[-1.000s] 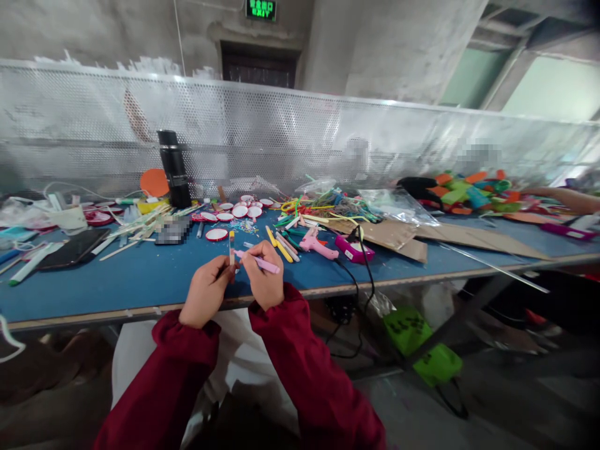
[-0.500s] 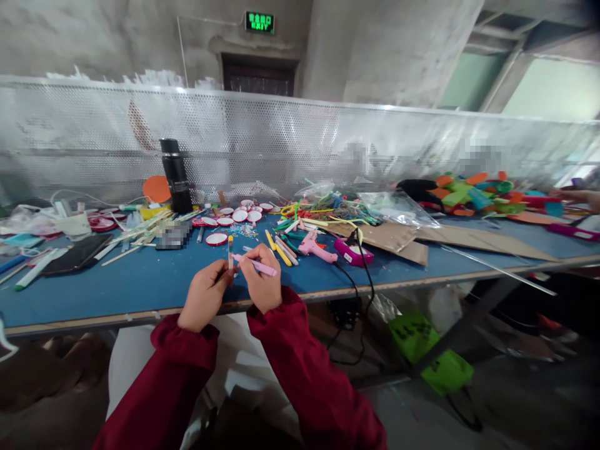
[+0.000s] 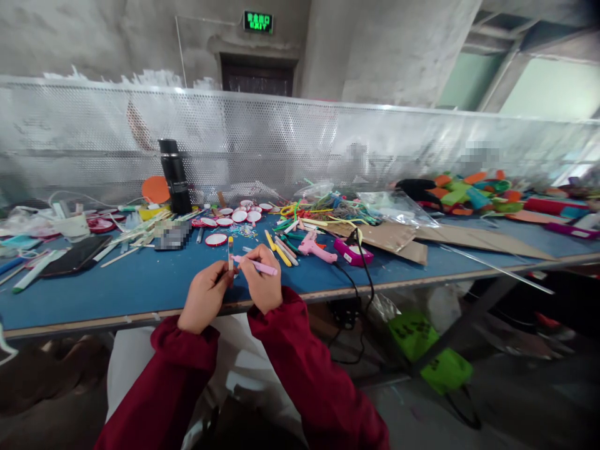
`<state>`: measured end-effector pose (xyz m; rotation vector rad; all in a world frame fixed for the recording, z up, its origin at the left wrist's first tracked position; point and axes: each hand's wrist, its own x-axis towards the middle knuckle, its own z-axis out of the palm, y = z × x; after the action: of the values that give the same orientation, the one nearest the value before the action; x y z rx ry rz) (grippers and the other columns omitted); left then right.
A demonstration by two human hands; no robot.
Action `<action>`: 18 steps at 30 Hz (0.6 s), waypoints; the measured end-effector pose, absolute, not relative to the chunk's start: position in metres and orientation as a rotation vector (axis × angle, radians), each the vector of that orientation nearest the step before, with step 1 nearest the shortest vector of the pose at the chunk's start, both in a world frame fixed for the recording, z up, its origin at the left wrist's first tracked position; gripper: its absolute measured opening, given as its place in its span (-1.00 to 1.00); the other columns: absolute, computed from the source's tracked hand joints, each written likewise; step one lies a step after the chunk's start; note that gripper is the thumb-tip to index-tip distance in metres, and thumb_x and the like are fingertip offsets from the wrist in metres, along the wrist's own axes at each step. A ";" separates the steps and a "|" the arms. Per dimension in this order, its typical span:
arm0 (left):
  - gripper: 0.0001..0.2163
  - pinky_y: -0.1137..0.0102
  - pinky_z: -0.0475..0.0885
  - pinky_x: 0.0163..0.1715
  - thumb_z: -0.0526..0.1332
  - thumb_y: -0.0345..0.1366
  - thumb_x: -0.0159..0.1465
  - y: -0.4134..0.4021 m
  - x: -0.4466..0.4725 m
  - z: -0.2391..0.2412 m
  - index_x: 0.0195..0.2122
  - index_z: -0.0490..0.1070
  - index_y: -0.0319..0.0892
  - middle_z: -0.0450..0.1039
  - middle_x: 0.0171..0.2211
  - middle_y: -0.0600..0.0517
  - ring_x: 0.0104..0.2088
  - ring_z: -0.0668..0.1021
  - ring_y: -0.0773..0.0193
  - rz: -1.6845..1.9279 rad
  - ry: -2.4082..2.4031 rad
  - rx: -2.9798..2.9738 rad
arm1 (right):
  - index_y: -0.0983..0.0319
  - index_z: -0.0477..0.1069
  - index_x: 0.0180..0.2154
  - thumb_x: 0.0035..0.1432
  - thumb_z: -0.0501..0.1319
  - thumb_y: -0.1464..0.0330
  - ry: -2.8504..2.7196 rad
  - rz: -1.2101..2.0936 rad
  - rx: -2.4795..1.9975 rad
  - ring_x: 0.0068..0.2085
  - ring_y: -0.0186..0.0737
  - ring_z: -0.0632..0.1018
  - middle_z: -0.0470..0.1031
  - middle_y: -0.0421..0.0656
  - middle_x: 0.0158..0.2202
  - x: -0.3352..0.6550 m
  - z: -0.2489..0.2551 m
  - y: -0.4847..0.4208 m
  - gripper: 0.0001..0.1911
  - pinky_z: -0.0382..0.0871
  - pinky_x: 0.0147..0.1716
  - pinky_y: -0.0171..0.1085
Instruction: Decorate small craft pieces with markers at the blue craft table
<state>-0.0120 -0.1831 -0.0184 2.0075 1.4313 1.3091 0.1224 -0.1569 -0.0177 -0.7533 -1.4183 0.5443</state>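
Observation:
My left hand (image 3: 206, 296) is closed on a thin flat craft stick (image 3: 230, 246), held upright above the front of the blue table. Bands of colour show on the stick, with yellow at its top end; its lower end is hidden by my fingers. My right hand (image 3: 264, 281) grips a light pink marker (image 3: 259, 265) like a pen. Its tip points left and is at the stick, though whether it touches cannot be made out. Just beyond my right hand lie several loose markers (image 3: 282, 255), yellow and pale pink, and a pink glue gun (image 3: 317, 248).
White discs with red rims (image 3: 216, 240) lie behind my hands. A black bottle (image 3: 175, 178) stands at the back left, near a phone (image 3: 77, 255). Tangled coloured strips (image 3: 337, 209), cardboard (image 3: 375, 237) and a purple box (image 3: 354, 252) with a black cable are on the right.
Both my hands stay almost in place, the marker still at the stick. Another person's hand at the far right edge has gone out of view. The camera has shifted very slightly.

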 end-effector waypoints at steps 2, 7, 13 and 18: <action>-0.76 0.45 0.17 -0.45 0.03 -0.21 0.29 -0.183 -0.012 -0.019 -0.48 0.29 -0.17 0.31 -0.54 0.12 -0.48 0.32 0.35 1.308 1.422 1.984 | 0.21 0.30 -0.51 0.10 0.13 0.38 -1.383 0.575 -0.736 -0.45 -0.36 0.38 0.35 -0.29 -0.53 0.123 -0.018 -0.157 -0.85 0.25 -0.42 -0.34; -0.78 0.44 0.20 -0.44 0.02 -0.17 0.29 -0.183 -0.012 -0.019 -0.37 0.36 -0.16 0.34 -0.51 0.10 -0.47 0.34 0.31 1.315 1.397 1.945 | 0.21 0.30 -0.51 0.10 0.12 0.37 -1.343 0.622 -0.729 -0.46 -0.36 0.37 0.35 -0.29 -0.54 0.124 -0.020 -0.155 -0.85 0.25 -0.43 -0.33; -0.75 0.44 0.19 -0.45 0.02 -0.14 0.28 -0.182 -0.012 -0.019 -0.42 0.34 -0.16 0.33 -0.53 0.09 -0.48 0.34 0.31 1.314 1.421 1.954 | 0.21 0.30 -0.51 0.10 0.12 0.39 -1.376 0.598 -0.716 -0.46 -0.36 0.35 0.33 -0.30 -0.54 0.124 -0.021 -0.155 -0.86 0.24 -0.44 -0.33; -0.75 0.44 0.20 -0.45 0.03 -0.15 0.28 -0.182 -0.012 -0.019 -0.44 0.33 -0.16 0.32 -0.53 0.09 -0.48 0.33 0.32 1.334 1.410 1.959 | 0.21 0.29 -0.52 0.09 0.12 0.40 -1.381 0.581 -0.701 -0.46 -0.37 0.36 0.32 -0.30 -0.54 0.124 -0.020 -0.157 -0.85 0.25 -0.43 -0.34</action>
<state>-0.0119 -0.1823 -0.0192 1.9592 1.4104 1.3341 0.1242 -0.1566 -0.0204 -0.7013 -1.3807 0.5813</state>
